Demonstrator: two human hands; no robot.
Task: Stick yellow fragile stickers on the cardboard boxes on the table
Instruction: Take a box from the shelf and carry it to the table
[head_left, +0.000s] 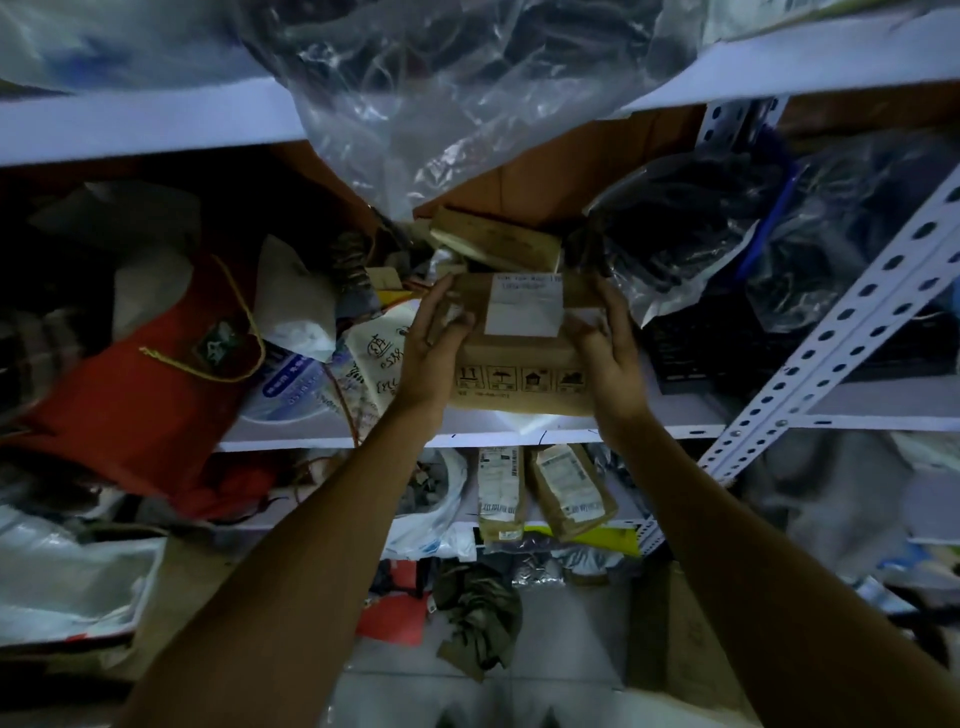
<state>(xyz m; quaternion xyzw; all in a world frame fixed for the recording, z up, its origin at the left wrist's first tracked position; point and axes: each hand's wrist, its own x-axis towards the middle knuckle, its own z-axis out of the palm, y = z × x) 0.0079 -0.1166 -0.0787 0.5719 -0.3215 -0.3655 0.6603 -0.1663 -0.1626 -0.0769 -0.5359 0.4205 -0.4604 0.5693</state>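
Both forearms, nearest the camera, extend up from the lower edge of the view toward a cluttered metal shelf (291, 439). Left hand (434, 348) and right hand (608, 353) hold a small cardboard box (519, 371) between them, one hand on each side. Fingers (436, 299) of the left hand lie fairly straight along the box's left side with the thumb curled onto its top edge; the right-hand fingers run up the right side in the same manner, thumb laid over the top near a white label (524, 306). The label sits on the upper face of the box, with faint print too blurred to read. A row of black handling symbols is printed on the face toward the camera (their exact content cannot be made out). The box is at the front edge of the middle shelf; whether its base rests on the shelf board or is lifted just clear of it cannot be told. No yellow sticker can be identified on the box in this dim lighting. Directly behind it lies another flat brown carton (493, 239). A red drawstring bag (130, 389) occupies the shelf to the left, clear plastic bags (441, 104) hang from the shelf above, and a perforated white upright (841, 332) crosses at the right. Two brown padded parcels (571, 491) stand on the shelf below.
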